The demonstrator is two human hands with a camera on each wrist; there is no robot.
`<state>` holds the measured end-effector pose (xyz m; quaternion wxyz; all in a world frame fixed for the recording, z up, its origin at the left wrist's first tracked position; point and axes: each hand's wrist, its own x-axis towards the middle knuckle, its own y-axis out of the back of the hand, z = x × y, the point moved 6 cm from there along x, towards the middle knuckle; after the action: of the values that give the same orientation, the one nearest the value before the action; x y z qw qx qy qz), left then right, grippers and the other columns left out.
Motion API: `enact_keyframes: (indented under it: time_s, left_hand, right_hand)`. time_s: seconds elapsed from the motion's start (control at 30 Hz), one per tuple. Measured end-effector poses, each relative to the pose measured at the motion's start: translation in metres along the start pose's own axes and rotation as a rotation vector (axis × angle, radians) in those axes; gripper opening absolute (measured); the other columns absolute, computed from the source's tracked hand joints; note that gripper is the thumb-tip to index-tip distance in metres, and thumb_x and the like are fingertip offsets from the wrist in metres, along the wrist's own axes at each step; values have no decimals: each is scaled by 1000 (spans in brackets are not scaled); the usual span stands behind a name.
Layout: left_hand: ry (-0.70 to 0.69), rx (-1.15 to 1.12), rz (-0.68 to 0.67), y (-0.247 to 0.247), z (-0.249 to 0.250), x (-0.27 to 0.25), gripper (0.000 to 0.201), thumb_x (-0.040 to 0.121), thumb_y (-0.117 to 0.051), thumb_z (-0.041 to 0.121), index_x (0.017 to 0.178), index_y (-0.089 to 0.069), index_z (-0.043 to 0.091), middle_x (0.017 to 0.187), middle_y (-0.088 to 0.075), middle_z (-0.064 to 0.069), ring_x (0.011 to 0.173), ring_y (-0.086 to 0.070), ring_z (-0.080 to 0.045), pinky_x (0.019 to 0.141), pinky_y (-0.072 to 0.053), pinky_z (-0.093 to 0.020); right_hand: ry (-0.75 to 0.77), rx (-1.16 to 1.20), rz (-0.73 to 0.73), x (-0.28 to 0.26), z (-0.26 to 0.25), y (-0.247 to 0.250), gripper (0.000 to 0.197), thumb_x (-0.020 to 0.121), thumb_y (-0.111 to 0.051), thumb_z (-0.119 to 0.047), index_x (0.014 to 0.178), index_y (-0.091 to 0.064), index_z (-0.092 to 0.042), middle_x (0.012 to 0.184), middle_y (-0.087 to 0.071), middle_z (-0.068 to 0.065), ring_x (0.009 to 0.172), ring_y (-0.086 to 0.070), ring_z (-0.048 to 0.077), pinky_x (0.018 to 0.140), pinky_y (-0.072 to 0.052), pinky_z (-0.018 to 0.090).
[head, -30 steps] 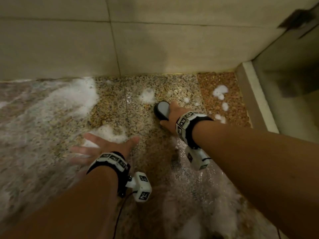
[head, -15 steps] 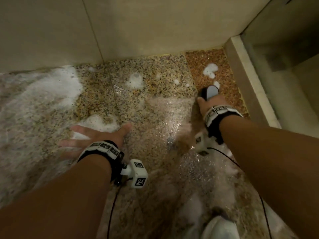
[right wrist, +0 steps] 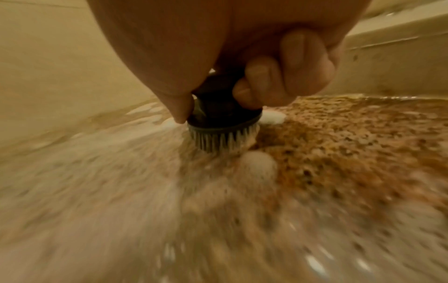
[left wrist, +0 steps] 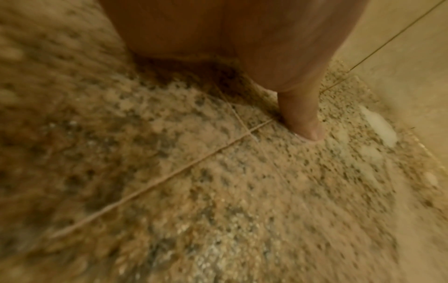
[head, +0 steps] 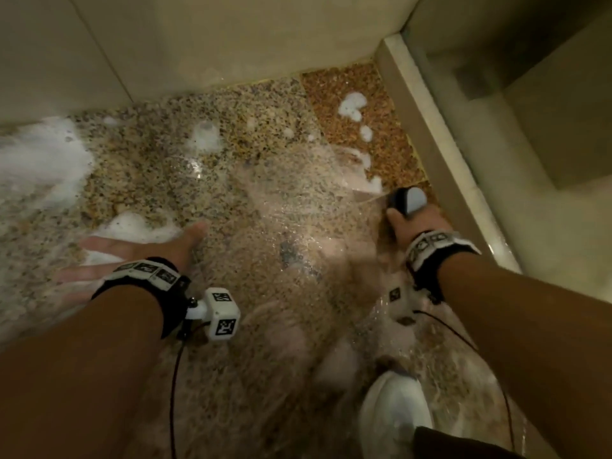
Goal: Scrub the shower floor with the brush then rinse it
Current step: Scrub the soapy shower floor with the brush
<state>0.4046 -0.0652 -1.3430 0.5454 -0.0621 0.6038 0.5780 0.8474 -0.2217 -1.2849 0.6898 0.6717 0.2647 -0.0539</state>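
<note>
Since the earlier frame, the right hand [head: 412,223] has drawn the round black scrub brush with pale bristles [right wrist: 221,124] back along the pale stone curb [head: 440,154]. Its fingers [right wrist: 257,84] are clenched around the brush, bristles down on the wet speckled-granite shower floor [head: 231,167] beside the curb. Well away from the curb, the left hand [head: 132,256] lies flat, fingers spread, against white soap foam [head: 39,160].

Brush [head: 408,200] bristles hidden in head view, right hand [head: 415,226] covers the handle. Left hand [head: 132,253] fingers blurred, partly under foam [head: 139,225]. Floor [left wrist: 218,191] motion-blurred in both wrist cams. Shoe [head: 395,412] cut off by frame bottom.
</note>
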Motion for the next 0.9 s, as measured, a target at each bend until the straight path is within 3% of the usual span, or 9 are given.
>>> enact_keyframes:
  time_s: [0.1,0.2,0.3,0.37,0.5,0.6,0.67,0.8,0.9]
  left_hand:
    - [-55,35,-46,-2,3,8,156,21,-69,103,154,-35,28,121,-68,-18,83,-68,-44,56,-57,-52]
    - [-22,52,-89,-6,3,-5,140,42,-70,99,157,-31,30,133,-59,-17,100,-63,-46,79,-55,-56]
    - [-22,66,-55,-10,-3,29,158,14,-59,107,152,-40,32,131,-61,-15,100,-64,-48,86,-54,-61]
    - [-51,143,-80,-8,5,-4,160,15,-51,110,152,-42,26,136,-58,-18,107,-61,-48,96,-50,-63]
    - [-178,286,-55,-15,17,-53,95,91,-49,78,149,-44,3,150,-46,-26,129,-49,-46,99,-39,-49]
    - [-370,439,-33,-42,29,-72,89,90,-56,75,154,-40,15,157,-39,-25,137,-46,-47,108,-43,-55]
    - [-447,531,-91,-76,38,-96,86,95,-50,66,163,-19,22,164,-20,-29,146,-29,-54,117,-28,-65]
    - [-484,623,-278,-129,57,-128,72,102,-47,60,162,-11,44,171,-6,-16,149,-27,-48,120,-24,-62]
    - [-291,410,-301,-124,53,-154,108,85,-58,79,163,-16,19,166,-21,-13,147,-31,-42,121,-26,-51]
  right_hand:
    - [40,54,19,8,-28,-4,86,89,-54,-68,146,-37,-7,142,-53,20,119,-59,40,94,-50,48]
    - [293,-12,-32,-24,-84,-20,65,94,-44,-68,125,-46,-11,117,-61,12,93,-61,29,75,-46,34]
    - [389,-40,-175,-60,-81,-37,73,95,-51,-63,143,-38,-10,121,-64,11,68,-54,23,54,-38,27]
    - [338,-27,-156,-62,-28,-39,80,94,-52,-65,147,-35,-8,122,-64,12,82,-63,29,63,-44,29]
    - [20,-14,-64,-39,89,-21,86,93,-56,-64,146,-33,-1,128,-62,17,105,-65,36,75,-48,35]
    - [-53,60,-44,-25,85,-2,87,98,-53,-58,154,-22,1,147,-50,19,125,-56,38,96,-50,44]
    - [-11,62,-52,-13,54,1,86,102,-48,-55,156,-14,3,156,-38,20,135,-48,38,101,-44,45]
    - [236,-45,-56,-18,1,-17,87,87,-56,-69,147,-38,-8,125,-61,14,94,-60,33,73,-49,38]
    - [309,-81,-136,-52,35,-31,72,92,-56,-64,137,-39,-10,94,-59,5,72,-55,27,63,-46,33]
